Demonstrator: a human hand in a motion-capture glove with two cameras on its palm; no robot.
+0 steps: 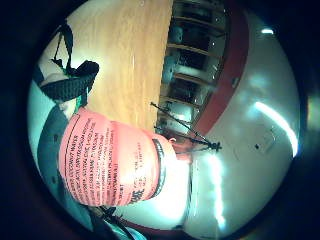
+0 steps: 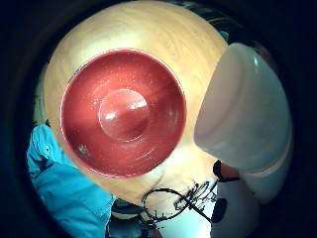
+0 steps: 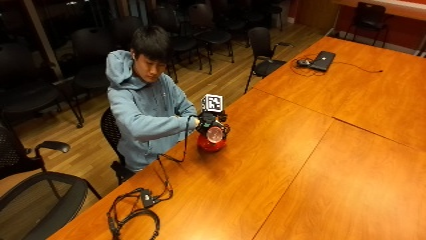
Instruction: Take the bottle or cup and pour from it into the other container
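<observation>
In the outside view a person sits at a long wooden table (image 3: 279, 165). The gloved right hand (image 3: 206, 121) grips a white bottle with a pink label (image 3: 214, 134) and holds it tipped just above a red bowl (image 3: 212, 146) near the table's edge. The little finger side palm view shows the bottle's pink label with black print (image 1: 112, 165) close against the palm. From above, the thumb side palm view shows the red bowl (image 2: 123, 113) with its glossy inside showing nothing in it, and the bottle's white end (image 2: 245, 114) beside its rim. I see no stream of liquid.
A bundle of black cables (image 3: 136, 212) lies on the table near the person's side. A laptop (image 3: 323, 60) with cords sits at the far end. Black chairs (image 3: 40, 195) stand along the table's edge and behind the person.
</observation>
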